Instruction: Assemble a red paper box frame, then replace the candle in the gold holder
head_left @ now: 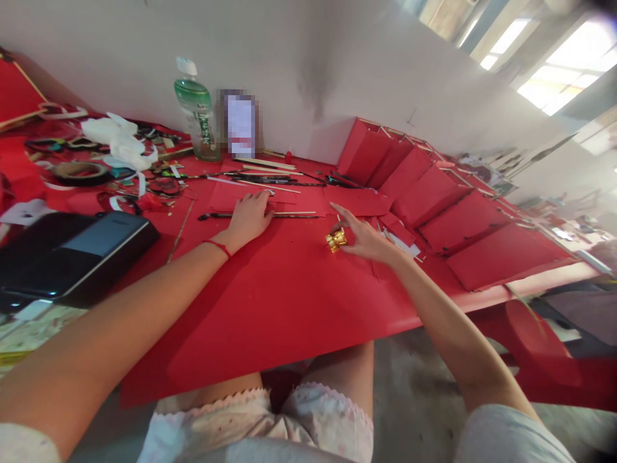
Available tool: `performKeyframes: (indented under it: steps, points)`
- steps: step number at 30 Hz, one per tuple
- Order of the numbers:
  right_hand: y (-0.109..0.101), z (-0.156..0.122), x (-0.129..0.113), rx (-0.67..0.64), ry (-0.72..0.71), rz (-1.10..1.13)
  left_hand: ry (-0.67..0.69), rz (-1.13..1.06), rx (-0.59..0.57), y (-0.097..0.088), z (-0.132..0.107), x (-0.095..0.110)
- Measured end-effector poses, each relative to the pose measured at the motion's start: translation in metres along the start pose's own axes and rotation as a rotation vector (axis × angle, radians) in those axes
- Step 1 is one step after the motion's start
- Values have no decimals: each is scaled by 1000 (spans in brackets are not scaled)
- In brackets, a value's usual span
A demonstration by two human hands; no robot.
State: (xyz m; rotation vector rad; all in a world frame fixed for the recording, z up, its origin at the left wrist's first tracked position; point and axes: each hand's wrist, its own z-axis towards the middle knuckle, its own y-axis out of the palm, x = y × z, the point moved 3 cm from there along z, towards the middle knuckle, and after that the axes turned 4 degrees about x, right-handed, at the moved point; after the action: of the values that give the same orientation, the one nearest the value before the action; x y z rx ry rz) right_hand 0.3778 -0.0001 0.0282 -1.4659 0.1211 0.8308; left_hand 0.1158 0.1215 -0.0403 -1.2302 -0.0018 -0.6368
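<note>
The left hand [248, 220] is pressing flat on a red card sheet [270, 302], its fingers [258, 204] spread and holding nothing, just beside a black-shafted brush [260, 215]. The right hand [369, 241] is hovering over the same sheet with its fingers [343, 215] opening wide, the index reaching forward. A small gold ornament [336, 240] is sitting at the right thumb tip, near the middle of the sheet; whether the thumb is pinching it or only touching it, I cannot tell.

The ornament looks like the likeliest trouble: it is small and rounded, so a slip of the thumb could send it rolling across the smooth card. The sheet is overhanging the front of the bench [544, 283], so lifting the left hand could let it slide, and the resting forearms could be creasing it. To the right, a long row of red card panels [463, 222] is leaning close together, and a wide sweep of the right arm could topple them in a chain. Loose wooden sticks [267, 165] are lying near the left fingers and could get caught under the card. A green-labelled plastic bottle [195, 109] is standing by the wall [313, 64], where a careless reach could knock it over onto the paper.
</note>
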Motion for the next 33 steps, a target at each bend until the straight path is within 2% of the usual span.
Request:
performKeyframes:
  steps: [6, 11, 15, 19, 22, 26, 30, 33]
  points:
    - [15, -21, 28, 201, 71, 305, 0, -2, -11, -2, -1, 2]
    - [37, -51, 41, 380, 225, 518, 22, 44, -8, -1, -2, 2]
    - [52, -72, 35, 488, 295, 605, 22, 49, -15, 1, -1, 2]
    - [56, -89, 25, 587, 307, 517, 37, 67, -5, 1, -1, 1]
    - [55, -100, 20, 708, 330, 420, 46, 85, -1, 1, 0, 1]
    - [61, -104, 12, 795, 413, 433, 42, 62, 34, 1, 1, 0]
    - [73, -94, 0, 770, 464, 507, 51, -80, 173, -9, 2, 3]
    - [79, -83, -14, 819, 443, 629, 72, -355, 236, -21, 0, 17]
